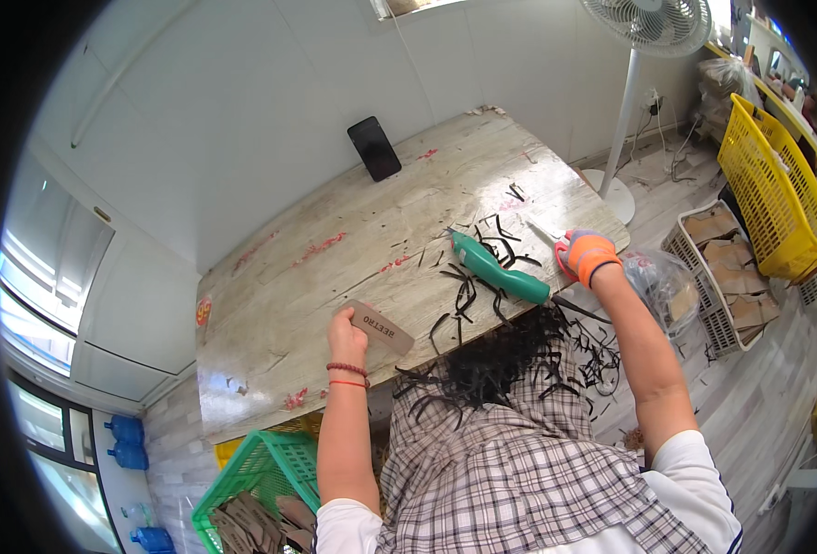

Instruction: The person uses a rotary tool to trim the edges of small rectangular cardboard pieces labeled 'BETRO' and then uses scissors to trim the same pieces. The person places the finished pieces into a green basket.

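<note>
My left hand [346, 338] pinches one end of a flat brown rectangular piece [383, 328] with dark print, just above the table's near edge. My right hand [589, 255], in an orange, grey and pink glove, is closed at the table's right side. A narrow, pale, pointed blade [545, 230] sticks out from it; the fingers hide its handle. Between my hands lies a green corded power tool [499, 270], touched by neither. Black curled strips [465, 294] are scattered around it, and a thick heap of black strips [496, 365] covers the checked apron on my lap.
A black phone [374, 149] leans at the table's [279, 305] far edge. Left below stands a green crate [259, 471] of brown pieces. On the right are a white crate [711, 277] of brown pieces, a yellow basket [778, 189], a plastic bag [662, 288] and a standing fan [632, 102].
</note>
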`<action>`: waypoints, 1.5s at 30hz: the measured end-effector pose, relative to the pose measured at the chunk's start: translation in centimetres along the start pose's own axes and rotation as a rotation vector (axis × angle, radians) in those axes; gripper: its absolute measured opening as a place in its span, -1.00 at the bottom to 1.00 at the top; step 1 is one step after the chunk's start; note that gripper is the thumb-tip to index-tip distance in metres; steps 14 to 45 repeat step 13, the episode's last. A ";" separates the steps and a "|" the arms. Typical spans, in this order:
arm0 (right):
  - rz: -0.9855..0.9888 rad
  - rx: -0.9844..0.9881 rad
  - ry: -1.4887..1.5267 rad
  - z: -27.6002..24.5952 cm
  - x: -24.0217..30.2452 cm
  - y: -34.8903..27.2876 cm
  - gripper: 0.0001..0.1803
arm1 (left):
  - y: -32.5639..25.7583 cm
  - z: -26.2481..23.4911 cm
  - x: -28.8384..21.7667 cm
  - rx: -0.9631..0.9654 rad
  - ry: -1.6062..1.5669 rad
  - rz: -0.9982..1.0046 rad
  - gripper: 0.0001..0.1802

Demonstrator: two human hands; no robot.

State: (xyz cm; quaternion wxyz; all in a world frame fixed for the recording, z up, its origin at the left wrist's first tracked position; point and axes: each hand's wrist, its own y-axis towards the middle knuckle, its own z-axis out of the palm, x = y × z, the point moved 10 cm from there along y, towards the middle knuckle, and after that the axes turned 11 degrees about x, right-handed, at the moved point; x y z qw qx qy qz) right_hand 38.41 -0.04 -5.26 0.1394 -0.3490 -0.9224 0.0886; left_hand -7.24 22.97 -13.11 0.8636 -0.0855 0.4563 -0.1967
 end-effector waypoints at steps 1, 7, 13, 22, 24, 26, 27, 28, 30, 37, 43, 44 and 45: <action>0.012 0.029 -0.005 0.4 0.3 0.9 -0.62 | 1.7 -2.1 -0.5 -0.041 0.095 0.064 -0.83; 0.008 -0.077 0.025 0.0 -0.2 0.7 -0.60 | 2.6 -2.0 -4.4 -0.217 0.824 0.307 -0.58; -0.467 -0.601 0.649 -13.6 2.1 -11.4 -0.62 | -9.9 11.6 -15.2 0.120 1.120 0.878 -0.55; -0.467 -0.601 0.649 -13.6 2.1 -11.4 -0.62 | -9.9 11.6 -15.2 0.120 1.120 0.878 -0.55; -0.467 -0.601 0.649 -13.6 2.1 -11.4 -0.62 | -9.9 11.6 -15.2 0.120 1.120 0.878 -0.55; -0.467 -0.601 0.649 -13.6 2.1 -11.4 -0.62 | -9.9 11.6 -15.2 0.120 1.120 0.878 -0.55; -0.467 -0.601 0.649 -13.6 2.1 -11.4 -0.62 | -9.9 11.6 -15.2 0.120 1.120 0.878 -0.55; -0.467 -0.601 0.649 -13.6 2.1 -11.4 -0.62 | -9.9 11.6 -15.2 0.120 1.120 0.878 -0.55; -0.467 -0.601 0.649 -13.6 2.1 -11.4 -0.62 | -9.9 11.6 -15.2 0.120 1.120 0.878 -0.55; -0.467 -0.601 0.649 -13.6 2.1 -11.4 -0.62 | -9.9 11.6 -15.2 0.120 1.120 0.878 -0.55; -0.467 -0.601 0.649 -13.6 2.1 -11.4 -0.62 | -9.9 11.6 -15.2 0.120 1.120 0.878 -0.55; -0.467 -0.601 0.649 -13.6 2.1 -11.4 -0.62 | -9.9 11.6 -15.2 0.120 1.120 0.878 -0.55; -0.467 -0.601 0.649 -13.6 2.1 -11.4 -0.62 | -9.9 11.6 -15.2 0.120 1.120 0.878 -0.55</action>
